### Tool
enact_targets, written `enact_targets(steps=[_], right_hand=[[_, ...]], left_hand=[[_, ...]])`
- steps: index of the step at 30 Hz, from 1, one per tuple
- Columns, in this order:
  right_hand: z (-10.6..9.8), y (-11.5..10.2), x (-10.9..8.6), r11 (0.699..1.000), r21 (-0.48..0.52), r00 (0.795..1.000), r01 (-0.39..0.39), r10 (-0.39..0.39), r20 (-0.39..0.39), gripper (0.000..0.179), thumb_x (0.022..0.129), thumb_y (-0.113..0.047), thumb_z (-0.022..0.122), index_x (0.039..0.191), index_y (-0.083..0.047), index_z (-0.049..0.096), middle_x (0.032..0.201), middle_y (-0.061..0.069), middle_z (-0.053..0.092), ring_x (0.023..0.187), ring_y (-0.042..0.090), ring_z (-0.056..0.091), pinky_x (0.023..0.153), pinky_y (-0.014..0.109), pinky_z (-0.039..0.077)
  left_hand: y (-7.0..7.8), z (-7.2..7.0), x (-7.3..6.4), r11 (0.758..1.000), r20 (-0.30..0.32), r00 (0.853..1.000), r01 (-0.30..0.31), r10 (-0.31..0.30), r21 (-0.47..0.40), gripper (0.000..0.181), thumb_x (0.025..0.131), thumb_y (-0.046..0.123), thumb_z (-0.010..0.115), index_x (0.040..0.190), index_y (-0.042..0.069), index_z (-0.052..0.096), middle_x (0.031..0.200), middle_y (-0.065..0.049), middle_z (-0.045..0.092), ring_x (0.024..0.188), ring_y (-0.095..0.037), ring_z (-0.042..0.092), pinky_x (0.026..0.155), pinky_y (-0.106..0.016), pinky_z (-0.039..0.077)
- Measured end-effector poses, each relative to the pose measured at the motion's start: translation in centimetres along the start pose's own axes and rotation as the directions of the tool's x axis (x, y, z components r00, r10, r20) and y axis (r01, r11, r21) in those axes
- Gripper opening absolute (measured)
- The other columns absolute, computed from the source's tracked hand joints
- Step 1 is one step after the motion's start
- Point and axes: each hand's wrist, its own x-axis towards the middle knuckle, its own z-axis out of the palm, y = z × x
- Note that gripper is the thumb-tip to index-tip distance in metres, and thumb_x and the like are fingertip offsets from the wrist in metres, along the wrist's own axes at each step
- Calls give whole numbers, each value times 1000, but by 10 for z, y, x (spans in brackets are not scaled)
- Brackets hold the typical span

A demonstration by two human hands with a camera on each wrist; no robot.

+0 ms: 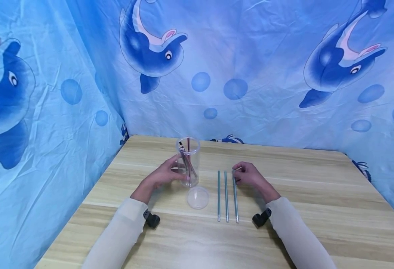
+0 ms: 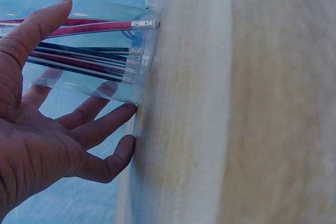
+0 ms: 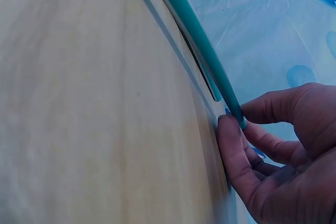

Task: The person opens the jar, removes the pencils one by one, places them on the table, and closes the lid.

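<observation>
We pinched the far end of the rightmost teal pencil [image 1: 235,198] between the thumb and fingers of the right hand [image 1: 247,174], while the left hand [image 1: 163,175] curled loosely round the clear jar [image 1: 195,160], its thumb in front. To handle this well, we judged that the pinch needed to be firm but light, lifting the end cleanly so as not to nudge the two other teal pencils [image 1: 226,196] just beside it; the left hand did best to brace the jar low without squeezing. The held pencil lay to the right of that pair, on the wooden table [image 1: 318,179], its far end seemingly raised. It looked slim, straight and glossy, with a silvery band at the near end. The jar stood upright by a round clear lid [image 1: 198,198], with red [image 2: 105,27] and dark pencils [image 2: 84,72] leaning inside, banded ends down.
</observation>
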Motion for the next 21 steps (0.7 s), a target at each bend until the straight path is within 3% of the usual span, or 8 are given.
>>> enact_targets(steps=[21], right_hand=[[8, 3, 5, 999, -40, 997, -27, 24, -74, 26, 92, 3, 59, 117, 5, 61, 97, 14, 60, 78, 21, 64, 68, 31, 57]], left_hand=[[1, 0, 0, 1000, 0, 1000, 6, -6, -1, 101, 77, 12, 87, 158, 32, 29, 143, -20, 48, 136, -38, 41, 106, -63, 32]])
